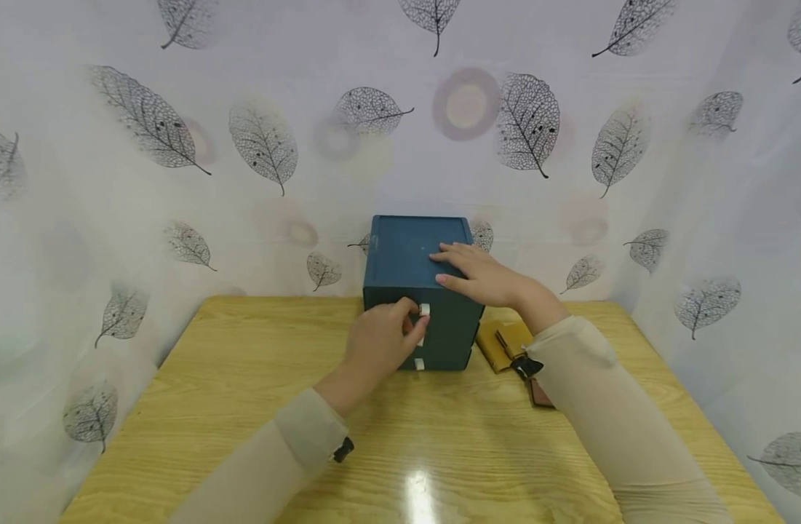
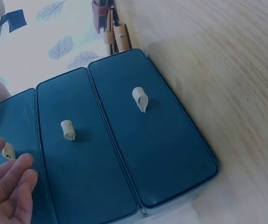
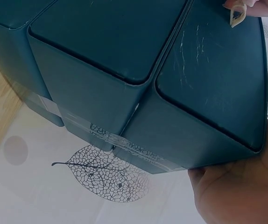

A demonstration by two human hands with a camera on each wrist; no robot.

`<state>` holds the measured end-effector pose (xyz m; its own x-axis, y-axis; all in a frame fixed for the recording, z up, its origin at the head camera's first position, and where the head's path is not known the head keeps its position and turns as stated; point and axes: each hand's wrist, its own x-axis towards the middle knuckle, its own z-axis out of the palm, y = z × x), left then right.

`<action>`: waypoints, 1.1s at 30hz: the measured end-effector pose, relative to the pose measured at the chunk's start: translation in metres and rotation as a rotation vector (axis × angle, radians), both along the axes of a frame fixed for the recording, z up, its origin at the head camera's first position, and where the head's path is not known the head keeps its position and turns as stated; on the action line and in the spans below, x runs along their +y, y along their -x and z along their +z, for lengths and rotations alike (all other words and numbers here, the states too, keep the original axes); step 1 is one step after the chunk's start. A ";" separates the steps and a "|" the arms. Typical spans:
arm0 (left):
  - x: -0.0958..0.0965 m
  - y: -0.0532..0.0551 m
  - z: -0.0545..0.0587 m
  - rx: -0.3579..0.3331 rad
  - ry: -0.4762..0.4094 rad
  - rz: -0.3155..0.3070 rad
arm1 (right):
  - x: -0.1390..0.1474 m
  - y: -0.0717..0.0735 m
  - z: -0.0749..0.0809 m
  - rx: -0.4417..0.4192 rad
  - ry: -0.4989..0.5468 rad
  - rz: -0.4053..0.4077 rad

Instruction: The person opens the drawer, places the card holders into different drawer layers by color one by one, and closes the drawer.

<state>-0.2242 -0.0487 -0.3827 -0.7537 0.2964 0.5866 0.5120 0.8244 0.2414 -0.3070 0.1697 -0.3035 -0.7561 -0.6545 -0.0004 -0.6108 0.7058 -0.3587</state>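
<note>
A dark blue-green three-drawer box (image 1: 421,251) stands on the table against the patterned backdrop, its drawer fronts facing me. Each front carries a small cream loop pull. With thumb and fingers, my left hand (image 1: 382,336) pinches the top drawer's pull (image 1: 425,309); the left wrist view shows this pull (image 2: 8,151) beside the thumb and fingertips. The middle pull (image 2: 68,130) and bottom pull (image 2: 140,98) are untouched. My right hand (image 1: 481,275) rests on the box's top near its right edge, fingers spread. All drawers look closed.
To the right of the box, yellow-brown leather-like items (image 1: 495,345) lie on the wooden table (image 1: 256,386), partly behind my right forearm. A reddish-brown item (image 1: 540,395) shows beside the sleeve. The leaf-printed backdrop (image 1: 295,240) rises behind the table.
</note>
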 end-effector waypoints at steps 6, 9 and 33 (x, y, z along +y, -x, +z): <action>-0.011 -0.002 0.010 0.029 0.018 -0.084 | 0.001 0.001 0.000 -0.008 -0.010 -0.003; -0.017 0.000 0.017 0.075 0.022 -0.131 | 0.001 0.001 0.001 -0.007 -0.013 -0.007; -0.049 0.027 0.063 0.260 -0.052 -0.219 | 0.000 0.001 0.001 -0.005 -0.013 -0.004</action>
<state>-0.2516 -0.0980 -0.3193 -0.4986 0.3994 0.7693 0.7253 0.6782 0.1180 -0.3078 0.1692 -0.3029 -0.7587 -0.6513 -0.0128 -0.6062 0.7130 -0.3525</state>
